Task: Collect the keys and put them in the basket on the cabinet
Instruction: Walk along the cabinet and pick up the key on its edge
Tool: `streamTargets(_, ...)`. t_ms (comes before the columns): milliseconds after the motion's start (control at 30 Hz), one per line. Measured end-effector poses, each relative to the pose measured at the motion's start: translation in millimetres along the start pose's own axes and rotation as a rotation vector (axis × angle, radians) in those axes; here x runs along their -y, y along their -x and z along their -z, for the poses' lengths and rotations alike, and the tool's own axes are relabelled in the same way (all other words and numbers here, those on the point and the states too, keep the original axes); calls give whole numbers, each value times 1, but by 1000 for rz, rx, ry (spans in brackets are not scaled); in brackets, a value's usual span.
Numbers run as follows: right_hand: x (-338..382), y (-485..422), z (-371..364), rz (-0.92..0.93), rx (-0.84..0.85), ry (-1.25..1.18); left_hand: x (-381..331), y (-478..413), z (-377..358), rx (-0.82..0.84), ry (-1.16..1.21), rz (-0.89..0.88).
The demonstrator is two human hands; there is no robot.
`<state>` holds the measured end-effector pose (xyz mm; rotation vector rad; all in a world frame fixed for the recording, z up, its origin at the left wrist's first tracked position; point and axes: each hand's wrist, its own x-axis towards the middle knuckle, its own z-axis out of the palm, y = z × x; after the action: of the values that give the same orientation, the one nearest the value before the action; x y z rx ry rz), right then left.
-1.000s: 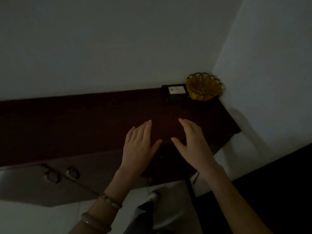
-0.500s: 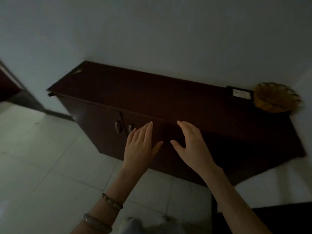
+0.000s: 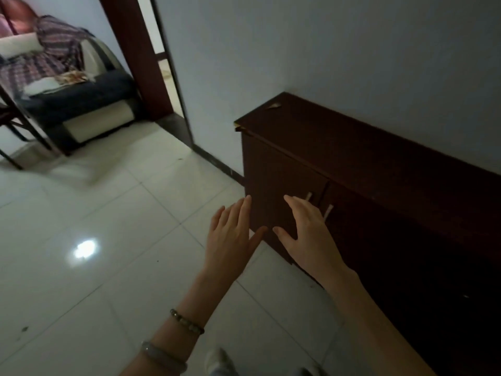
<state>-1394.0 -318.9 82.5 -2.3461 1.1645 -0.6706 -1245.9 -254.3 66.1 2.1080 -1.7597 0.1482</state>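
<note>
My left hand [image 3: 231,236] and my right hand [image 3: 306,234] are held out side by side in mid-air, fingers spread, both holding nothing. They hover in front of the left end of a long dark wooden cabinet [image 3: 379,147], which runs along the wall at the right. A small light object [image 3: 273,105] lies on the cabinet's far left corner; I cannot tell what it is. The basket is out of view, and no keys are recognisable.
White tiled floor [image 3: 108,226] spreads to the left and front. A doorway with a dark wooden frame [image 3: 135,55] opens at the upper left onto a room with a sofa [image 3: 67,104] covered in clothes. The cabinet doors have two metal handles [image 3: 328,211].
The view has swung left: the basket and black box at the cabinet's right end have left the frame, and the doorway and sofa have come in. Both hands stay open in the same pose.
</note>
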Motion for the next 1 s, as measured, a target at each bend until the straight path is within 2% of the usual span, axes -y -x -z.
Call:
streamTargets(300, 79, -48, -82, 22, 2, -56, 129, 4, 24, -4, -57, 61)
streamTargets(500, 111, -84, -121, 48, 45, -58, 183, -14, 26, -14, -59, 94)
streamTargets(767, 122, -178, -158, 88, 117, -55, 249, -72, 18, -32, -63, 177)
streamTargets(1000, 127, -290, -181, 100, 101, -24, 308, -157, 6, -31, -96, 182)
